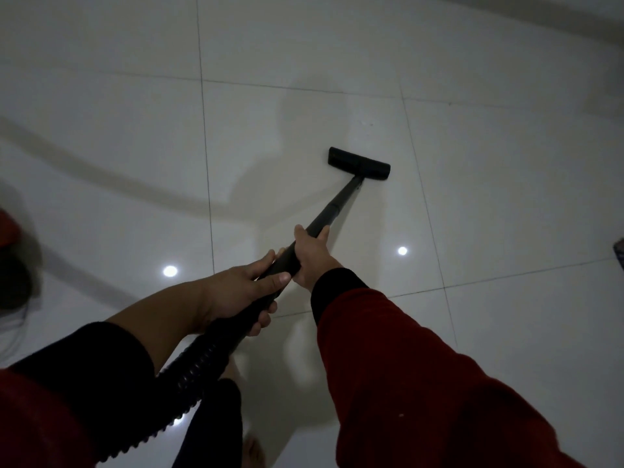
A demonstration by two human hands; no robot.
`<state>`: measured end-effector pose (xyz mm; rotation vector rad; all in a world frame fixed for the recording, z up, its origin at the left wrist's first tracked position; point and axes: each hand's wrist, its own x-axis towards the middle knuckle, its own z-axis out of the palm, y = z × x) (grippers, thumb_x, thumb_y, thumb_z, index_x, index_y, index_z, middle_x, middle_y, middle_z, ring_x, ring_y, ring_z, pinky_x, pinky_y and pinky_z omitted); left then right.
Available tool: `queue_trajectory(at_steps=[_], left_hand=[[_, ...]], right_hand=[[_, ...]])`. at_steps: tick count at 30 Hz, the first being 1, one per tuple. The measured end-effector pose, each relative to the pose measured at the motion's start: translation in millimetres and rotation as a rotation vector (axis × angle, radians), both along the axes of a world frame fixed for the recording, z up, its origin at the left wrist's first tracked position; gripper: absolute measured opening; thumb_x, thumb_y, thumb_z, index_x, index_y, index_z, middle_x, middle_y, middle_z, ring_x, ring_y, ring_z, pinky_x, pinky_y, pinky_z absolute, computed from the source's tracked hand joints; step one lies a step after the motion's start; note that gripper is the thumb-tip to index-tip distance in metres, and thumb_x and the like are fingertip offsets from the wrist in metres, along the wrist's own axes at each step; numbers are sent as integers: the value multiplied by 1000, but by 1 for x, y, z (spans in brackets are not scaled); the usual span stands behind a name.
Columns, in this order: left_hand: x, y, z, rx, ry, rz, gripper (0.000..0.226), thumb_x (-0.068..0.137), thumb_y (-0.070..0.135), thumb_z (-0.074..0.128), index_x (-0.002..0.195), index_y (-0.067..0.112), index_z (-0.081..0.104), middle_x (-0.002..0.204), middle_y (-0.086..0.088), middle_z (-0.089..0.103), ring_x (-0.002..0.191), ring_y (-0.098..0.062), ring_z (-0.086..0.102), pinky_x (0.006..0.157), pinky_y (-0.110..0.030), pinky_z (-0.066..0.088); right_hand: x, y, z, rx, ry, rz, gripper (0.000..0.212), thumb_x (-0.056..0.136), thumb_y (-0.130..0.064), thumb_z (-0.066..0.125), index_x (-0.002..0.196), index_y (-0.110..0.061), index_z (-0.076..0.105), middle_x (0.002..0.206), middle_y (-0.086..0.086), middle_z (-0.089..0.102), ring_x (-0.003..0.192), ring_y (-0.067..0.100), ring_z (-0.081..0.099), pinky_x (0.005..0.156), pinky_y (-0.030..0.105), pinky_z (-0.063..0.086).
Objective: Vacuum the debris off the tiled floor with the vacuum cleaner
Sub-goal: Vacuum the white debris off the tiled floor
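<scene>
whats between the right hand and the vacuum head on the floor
Only the black wand runs from the right hand to the vacuum head, over bare tile, per the head view.

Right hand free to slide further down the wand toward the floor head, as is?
Probably yes. The right hand grips the wand ahead of the left hand, and the tube beyond it is bare all the way to the floor head.

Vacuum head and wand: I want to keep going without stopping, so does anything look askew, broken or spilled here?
Nothing stands out. The vacuum head sits flat on the tiled floor, the wand runs straight, and both the left hand and right hand grip it.
</scene>
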<state>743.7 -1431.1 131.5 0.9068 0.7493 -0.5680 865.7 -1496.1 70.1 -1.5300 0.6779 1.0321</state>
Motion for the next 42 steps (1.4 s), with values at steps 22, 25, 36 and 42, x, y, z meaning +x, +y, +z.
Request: queue_trajectory(at_steps=[22,25,36,42], left_hand=[[157,103,-2,-68,35,44,55,93,28,52,141,41,30,69,-9,53,44,-13,50,43,-22,46],[183,113,-2,-77,43,68,56,93,27,53,141,43,29,72,-10,51,44,-12,50,43,-22,46],[263,170,10,-65,41,154,57,92,28,53,141,42,29,74,-9,51,44,-11,50,43,-22,46],[299,220,5,-51,21,154,46,93,29,52,129,46,31,75,-9,52,47,-11,51,45,-22,49]], right_hand=[[157,104,-3,-45,4,14,77,99,-27,46,145,-52,-10,128,16,44,68,21,55,62,33,51],[185,116,-4,-43,11,51,78,99,-27,46,145,-52,-12,128,18,45,65,20,56,63,34,52],[271,184,6,-26,41,152,75,100,-27,46,146,-52,-7,125,10,43,69,20,56,76,36,51],[310,237,3,-39,28,204,75,100,-30,46,146,-52,-8,115,9,42,70,20,58,76,36,53]])
